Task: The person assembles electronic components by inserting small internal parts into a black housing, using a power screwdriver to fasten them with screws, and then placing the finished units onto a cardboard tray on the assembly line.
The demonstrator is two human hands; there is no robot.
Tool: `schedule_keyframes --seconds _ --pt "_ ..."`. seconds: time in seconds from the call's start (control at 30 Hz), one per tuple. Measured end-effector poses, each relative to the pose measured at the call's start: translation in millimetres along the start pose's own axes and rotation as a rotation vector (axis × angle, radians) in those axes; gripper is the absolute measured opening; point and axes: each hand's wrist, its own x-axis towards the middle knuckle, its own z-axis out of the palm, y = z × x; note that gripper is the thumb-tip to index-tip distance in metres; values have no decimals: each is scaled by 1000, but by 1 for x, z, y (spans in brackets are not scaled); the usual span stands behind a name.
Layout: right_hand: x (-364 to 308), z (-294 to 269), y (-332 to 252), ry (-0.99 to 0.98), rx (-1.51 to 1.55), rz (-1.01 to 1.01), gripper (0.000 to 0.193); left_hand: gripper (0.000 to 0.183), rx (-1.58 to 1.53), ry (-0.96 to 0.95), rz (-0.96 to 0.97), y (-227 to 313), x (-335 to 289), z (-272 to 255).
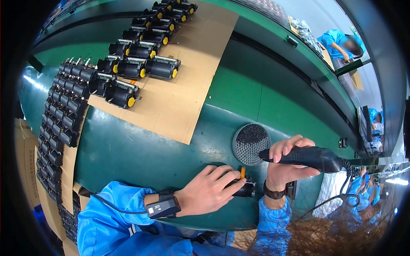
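Note:
My right hand (285, 164) is wrapped round a black electric screwdriver (309, 157) with a coiled cord. The tool lies nearly level, and its tip end points left, over the edge of a round grey dish (265, 147). Small black screws (252, 134) fill the far part of that dish, and dimples show in the rest. Nearer to me, my left hand (211, 187) holds a small black assembly (247, 188) on the table, its fingers curled over the left side. An orange ribbon cable (243, 172) sticks up from this assembly. The fingers cover much of it.
Black plastic assemblies with yellow knobs (124, 94) stand in rows on a cardboard sheet (179, 113) at the far left. More black housings (64, 106) are packed along the left edge. A green ledge (294, 77) runs along the back. Other people in blue (335, 40) work at the right.

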Motion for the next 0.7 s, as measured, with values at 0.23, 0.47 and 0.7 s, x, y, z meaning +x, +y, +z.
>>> schedule_keyframes --seconds 0.23,0.47,0.7 --pt "-1 -4 4 -45 -45 5 92 60 15 19 1 0 2 1" --pt "2 -3 -8 -1 9 -129 87 58 -10 20 -1 -2 1 1" --pt "-32 8 -75 -74 197 -81 75 53 14 54 6 0 0 2"
